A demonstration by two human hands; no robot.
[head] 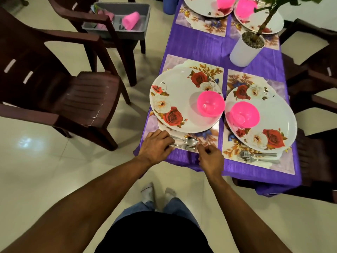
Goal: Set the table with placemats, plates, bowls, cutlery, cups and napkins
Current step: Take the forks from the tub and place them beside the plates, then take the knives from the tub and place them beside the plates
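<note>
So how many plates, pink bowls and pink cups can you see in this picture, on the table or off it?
Plates: 4
Pink bowls: 2
Pink cups: 3, two on the far plates, one in the grey tub
Total: 9

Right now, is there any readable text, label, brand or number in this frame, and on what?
None. The plates, placemats, pink bowls, white pot and grey bin show only patterns or plain surfaces. The cutlery under the left hand and right hand shows no legible stamp.
</note>
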